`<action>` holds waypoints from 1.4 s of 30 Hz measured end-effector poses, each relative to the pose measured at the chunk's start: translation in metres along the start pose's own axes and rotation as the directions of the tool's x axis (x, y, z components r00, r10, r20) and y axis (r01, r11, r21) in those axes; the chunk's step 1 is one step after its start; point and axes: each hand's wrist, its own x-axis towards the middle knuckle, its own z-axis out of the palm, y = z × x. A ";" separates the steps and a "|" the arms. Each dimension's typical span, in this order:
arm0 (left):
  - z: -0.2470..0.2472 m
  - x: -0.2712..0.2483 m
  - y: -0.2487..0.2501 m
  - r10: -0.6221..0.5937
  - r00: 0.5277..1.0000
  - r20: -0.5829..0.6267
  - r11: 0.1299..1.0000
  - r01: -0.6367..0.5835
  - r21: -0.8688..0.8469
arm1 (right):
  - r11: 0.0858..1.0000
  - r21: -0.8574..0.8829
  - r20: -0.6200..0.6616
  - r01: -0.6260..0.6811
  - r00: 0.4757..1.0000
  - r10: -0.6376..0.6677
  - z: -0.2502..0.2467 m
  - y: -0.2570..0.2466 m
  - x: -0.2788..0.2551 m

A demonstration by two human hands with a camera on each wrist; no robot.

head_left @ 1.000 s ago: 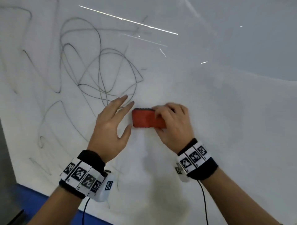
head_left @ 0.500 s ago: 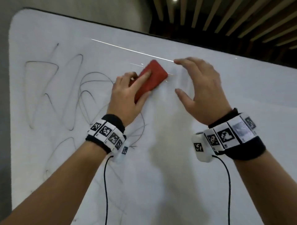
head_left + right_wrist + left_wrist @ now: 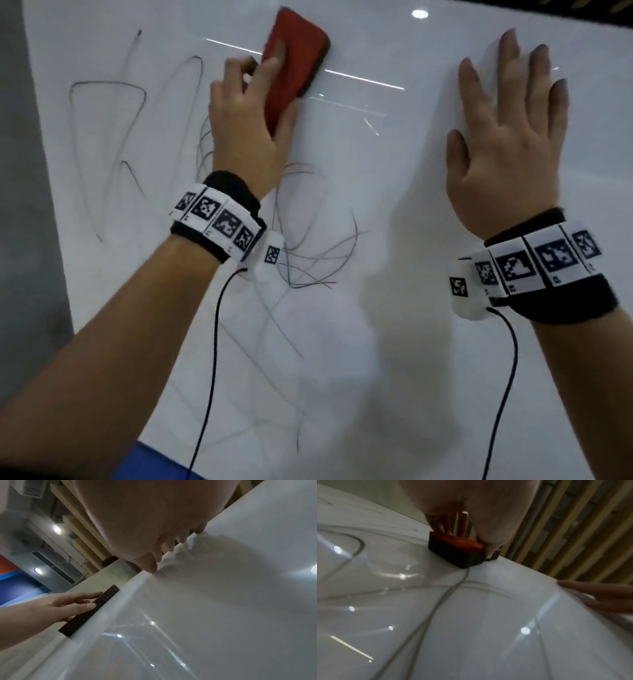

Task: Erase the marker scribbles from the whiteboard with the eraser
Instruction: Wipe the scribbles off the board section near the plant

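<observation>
Near the top of the whiteboard [image 3: 411, 240], the left hand [image 3: 246, 126] is gripping the eraser [image 3: 294, 65], pressing it flat; the right hand [image 3: 507, 137] is resting spread open, empty. Wiping is under way; next probably sweeping down-left through the scribbles [image 3: 308, 240].

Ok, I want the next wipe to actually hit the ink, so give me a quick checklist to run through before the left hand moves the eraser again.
1. Left hand has a grip on the red block eraser: ok, fingers and thumb hold it.
2. Eraser's dark felt face flat on the glossy whiteboard: ok in the left wrist view.
3. Grey marker scribbles remaining: not ok, loops lie left of and below the eraser.
4. Eraser over ink: not ok, it sits near the top edge, above most lines.
5. Right hand clear of the scribbles: ok, open and flat on bare board to the right.
6. Wrist cable clear of the path: cannot tell.
</observation>
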 end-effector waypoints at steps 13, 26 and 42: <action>-0.003 -0.087 -0.013 0.372 0.907 0.198 0.920 -0.389 0.050 | 0.993 -0.014 -0.027 -0.120 0.992 0.119 0.014 -0.034 -0.011; 0.009 -0.183 0.001 0.499 0.822 0.273 0.855 -0.519 -0.001 | 0.999 -0.016 0.001 -0.035 0.999 0.035 0.024 -0.031 -0.044; 0.016 -0.127 0.045 0.158 0.978 0.136 0.985 -0.166 0.042 | 0.987 0.150 -0.154 -0.051 0.985 0.074 0.028 -0.052 -0.034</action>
